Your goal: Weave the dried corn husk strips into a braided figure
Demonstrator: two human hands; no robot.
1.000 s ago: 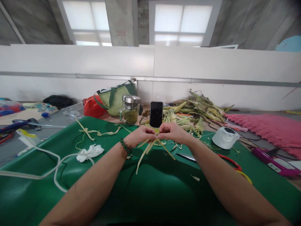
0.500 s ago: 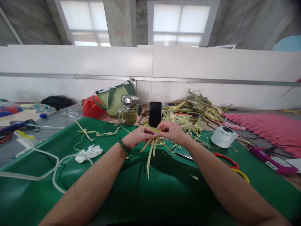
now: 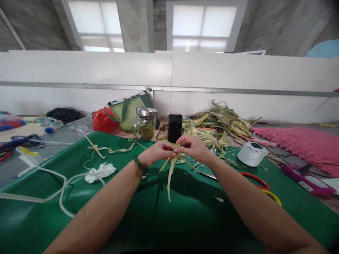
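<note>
- Centrally, pale husk strips are held above the green sheet, with their loose ends spread downward and toward the right.
- The strips are pinched by the left hand, its thumb and fingers closed together on them.
- They are also pinched by the right hand, whose thumb and forefinger are brought together on the bunch, right beside the left fingertips.
- A green bead bracelet is worn on the left wrist.
- Just beyond the hands, a dark-screened phone is stood upright, its base partly hidden.
- To the left of the phone, a lidded glass jar is placed before a green bag and a red bag.
- Behind and to the right of the phone, a husk pile is heaped near the wall.
- On the sheet's left part, a crumpled tissue, a white cord and knotted husk pieces are laid.
- On the right, scissors with red and yellow handles are partly covered by the right forearm; beyond them, a white container is seen.
- Farther right, a purple power strip is set near pink cloth.
</note>
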